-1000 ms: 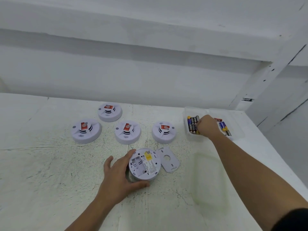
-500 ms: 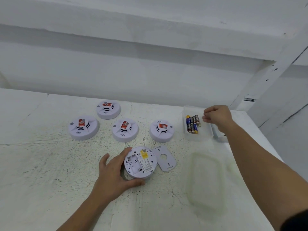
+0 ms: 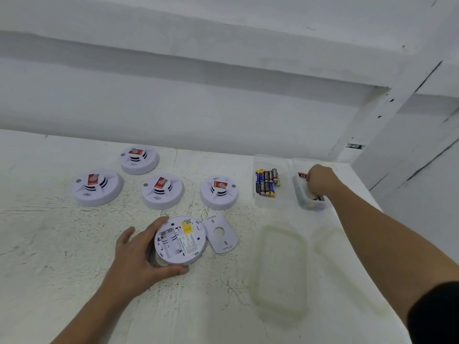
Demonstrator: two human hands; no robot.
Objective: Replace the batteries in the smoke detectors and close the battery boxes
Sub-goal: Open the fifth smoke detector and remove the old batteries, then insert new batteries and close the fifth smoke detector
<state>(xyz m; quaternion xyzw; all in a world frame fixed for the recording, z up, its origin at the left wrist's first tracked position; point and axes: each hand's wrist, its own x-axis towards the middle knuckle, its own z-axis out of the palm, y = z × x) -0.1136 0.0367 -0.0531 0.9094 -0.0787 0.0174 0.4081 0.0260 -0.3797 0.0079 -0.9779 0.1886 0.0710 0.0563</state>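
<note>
Around upturned smoke detector [image 3: 180,240], left hand [image 3: 137,256]

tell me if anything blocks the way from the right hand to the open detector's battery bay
Nothing visible does. Only the flat cover plate lies between the right hand and the open detector, bay facing up.

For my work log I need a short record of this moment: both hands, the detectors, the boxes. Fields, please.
left hand: grips open detector, back up, battery bay looks empty
right hand: inside right box, what it holds is hidden
cover plate: on table beside open detector
other detectors: four, face up
left box: open, holds batteries
lids: two, lying on table
</note>
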